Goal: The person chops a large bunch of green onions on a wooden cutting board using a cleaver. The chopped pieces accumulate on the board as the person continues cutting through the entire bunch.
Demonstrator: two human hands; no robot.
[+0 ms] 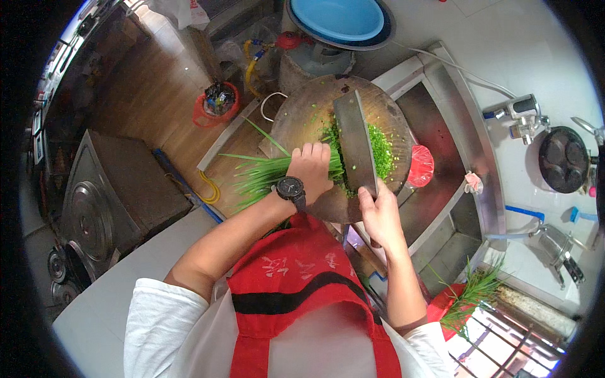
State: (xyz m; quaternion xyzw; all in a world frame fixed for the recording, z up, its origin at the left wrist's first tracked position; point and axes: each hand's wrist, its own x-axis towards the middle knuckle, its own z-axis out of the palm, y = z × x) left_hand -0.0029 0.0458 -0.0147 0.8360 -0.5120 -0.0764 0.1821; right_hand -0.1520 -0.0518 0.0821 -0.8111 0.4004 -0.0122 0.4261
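Observation:
My left hand [309,167] presses down on a bunch of green chives [257,172], its fingers curled over them. Their long ends hang past the left side of a round wooden chopping block [302,108]. By its handle, my right hand [382,212] grips a Chinese cleaver [355,141]. The broad blade stands across the cut end of the bunch, just right of my left fingers. A heap of finely chopped chives [380,149] lies right of the blade. Loose bits dot the wood around it. The blade hides part of the heap.
Right of the block is a stainless steel sink [437,137] with a red plastic-covered thing [419,166] at its near edge. Blue basins [338,19] stand beyond, above a gas cylinder [314,64]. A red bag-lined bin [215,106] sits on the floor. More greens [472,293] rest at lower right.

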